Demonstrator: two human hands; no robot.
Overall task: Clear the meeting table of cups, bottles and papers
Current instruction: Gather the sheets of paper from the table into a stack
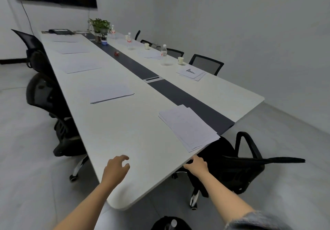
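A long white meeting table [135, 137] with a dark centre strip stretches away from me. My left hand [116, 170] hovers over its near corner, fingers loosely curled, holding nothing. My right hand [197, 164] is at the table's near edge, just below an overhanging stack of papers [190, 128]; its fingertips are hidden. More paper stacks [109, 93] lie along the left side, and another paper stack [192, 71] on the right. Clear bottles [164, 54] and paper cups [180, 60] stand along the right side.
Black office chairs [46, 94] line the left side, one black chair [232, 160] sits at the near end and mesh-backed chairs [206, 63] along the right. A potted plant [100, 25] and a phone [60, 31] stand at the far end. A dark bag holding a bottle [171, 223] is below me.
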